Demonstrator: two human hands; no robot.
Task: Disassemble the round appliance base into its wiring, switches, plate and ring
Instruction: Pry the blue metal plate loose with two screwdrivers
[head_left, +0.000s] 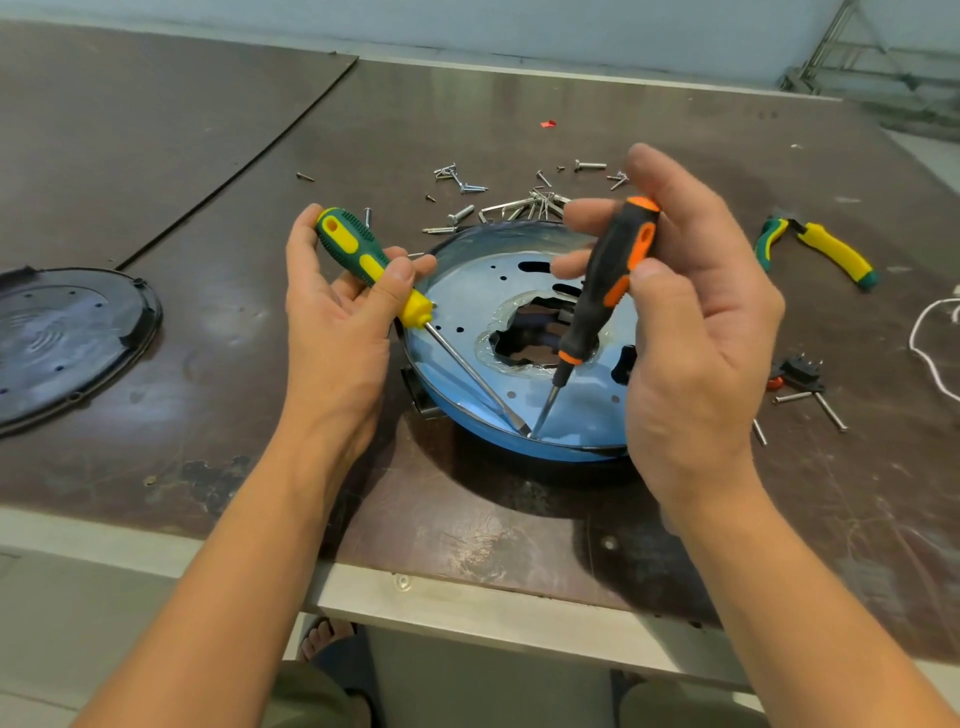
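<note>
Blue round appliance base (545, 456) lies flat on the worn, scuffed brown table board (208, 218), near its front edge and between the person's two forearms. Its glossy metal plate (587, 410) is pierced with small holes and slots. A jagged central opening (540, 338), rimmed with clear glue-like residue, shows dark parts beneath. The left hand (337, 322), palm up and wrist cocked, grasps a green-and-yellow ribbed screwdriver (363, 254). Its thumb lies across the handle, the fingers curl beneath, and the steel shaft slants down to the base's near rim. The right hand (701, 338) is raised over the base's right side and pinches a black-and-orange screwdriver (608, 280) between thumb and fingertips. That handle stands nearly upright, and its tip meets the other blade at the same spot on the rim. Behind the base lie scattered silver screws (462, 184) and a bunch of bent hex keys (535, 205). To the right rest yellow-and-green-handled pliers (831, 252), a small black rocker switch with a red button (797, 371), more screws and a loop of white cord (915, 338). Far left sits a black round plastic cover (67, 332), dotted with holes and chipped at the edge.
</note>
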